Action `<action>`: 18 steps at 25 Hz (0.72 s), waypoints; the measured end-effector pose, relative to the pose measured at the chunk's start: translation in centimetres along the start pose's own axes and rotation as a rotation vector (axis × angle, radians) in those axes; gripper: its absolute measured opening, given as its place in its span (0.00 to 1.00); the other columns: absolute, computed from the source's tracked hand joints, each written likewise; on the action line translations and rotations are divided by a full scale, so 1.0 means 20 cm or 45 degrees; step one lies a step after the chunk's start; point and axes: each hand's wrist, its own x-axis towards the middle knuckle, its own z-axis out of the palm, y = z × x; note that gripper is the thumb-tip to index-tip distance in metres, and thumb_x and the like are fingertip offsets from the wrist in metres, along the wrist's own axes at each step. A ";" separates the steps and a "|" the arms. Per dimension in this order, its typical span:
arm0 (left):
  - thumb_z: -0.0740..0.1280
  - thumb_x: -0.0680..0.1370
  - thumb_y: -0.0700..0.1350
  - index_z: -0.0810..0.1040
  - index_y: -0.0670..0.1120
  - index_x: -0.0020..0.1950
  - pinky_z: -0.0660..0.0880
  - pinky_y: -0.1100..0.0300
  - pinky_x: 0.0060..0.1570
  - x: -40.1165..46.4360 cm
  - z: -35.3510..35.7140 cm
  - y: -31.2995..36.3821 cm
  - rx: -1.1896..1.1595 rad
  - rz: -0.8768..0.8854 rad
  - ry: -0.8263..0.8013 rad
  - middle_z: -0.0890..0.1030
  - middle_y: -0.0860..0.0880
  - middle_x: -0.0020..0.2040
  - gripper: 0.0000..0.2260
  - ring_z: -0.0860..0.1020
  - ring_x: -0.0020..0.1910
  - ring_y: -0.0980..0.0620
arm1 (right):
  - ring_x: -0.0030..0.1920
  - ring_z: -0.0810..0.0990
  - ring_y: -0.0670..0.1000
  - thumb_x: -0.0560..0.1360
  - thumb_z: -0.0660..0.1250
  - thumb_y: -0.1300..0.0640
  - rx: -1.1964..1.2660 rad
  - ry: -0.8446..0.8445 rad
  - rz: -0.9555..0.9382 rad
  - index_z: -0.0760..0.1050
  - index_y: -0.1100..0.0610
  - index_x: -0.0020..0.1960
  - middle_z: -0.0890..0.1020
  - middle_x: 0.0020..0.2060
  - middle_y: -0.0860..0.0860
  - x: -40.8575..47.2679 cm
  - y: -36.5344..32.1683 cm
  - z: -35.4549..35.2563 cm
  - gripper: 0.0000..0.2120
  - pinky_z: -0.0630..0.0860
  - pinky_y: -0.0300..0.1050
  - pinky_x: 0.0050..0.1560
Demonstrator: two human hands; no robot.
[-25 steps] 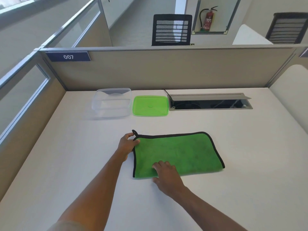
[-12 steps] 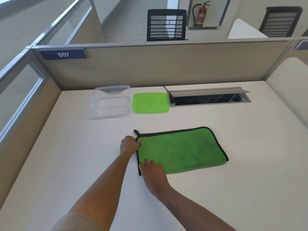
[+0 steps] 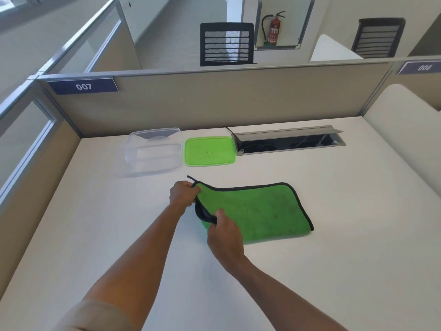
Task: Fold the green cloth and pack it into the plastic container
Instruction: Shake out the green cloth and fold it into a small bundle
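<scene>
The green cloth with black trim lies folded in half on the white desk, its fold along the near edge. My left hand pinches the cloth's far-left corner by the small black loop. My right hand grips the near-left corner, and the left edge is lifted off the desk. The clear plastic container stands open and empty at the back left, beyond my hands. Its green lid lies flat just to its right.
A cable tray with its grey flap raised is sunk into the desk at the back right. Beige partition walls close off the far and left sides. Bare desk surface stretches to the right and in front of the cloth.
My right hand slid from the cloth's middle to its near-left corner and closed on it. Both hands now raise the left edge, which lay flat before.
</scene>
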 end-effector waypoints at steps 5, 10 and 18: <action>0.72 0.71 0.48 0.79 0.48 0.33 0.83 0.49 0.45 -0.11 0.17 0.26 -0.108 0.163 0.045 0.85 0.43 0.40 0.08 0.84 0.41 0.41 | 0.34 0.75 0.56 0.72 0.60 0.62 0.184 0.124 0.114 0.70 0.55 0.45 0.77 0.32 0.50 0.02 0.04 -0.19 0.04 0.68 0.47 0.32; 0.68 0.73 0.46 0.77 0.52 0.31 0.80 0.53 0.48 -0.23 0.44 0.44 -0.068 0.280 0.029 0.86 0.47 0.44 0.10 0.82 0.45 0.45 | 0.39 0.78 0.53 0.70 0.63 0.61 0.307 0.225 0.194 0.76 0.54 0.45 0.81 0.38 0.47 0.02 0.19 -0.40 0.05 0.76 0.50 0.39; 0.69 0.74 0.43 0.76 0.50 0.31 0.81 0.54 0.47 -0.36 0.89 0.58 -0.115 0.287 0.007 0.85 0.46 0.40 0.11 0.84 0.42 0.45 | 0.35 0.76 0.50 0.71 0.65 0.60 0.312 0.269 0.391 0.75 0.53 0.45 0.77 0.33 0.44 0.02 0.56 -0.67 0.04 0.71 0.46 0.33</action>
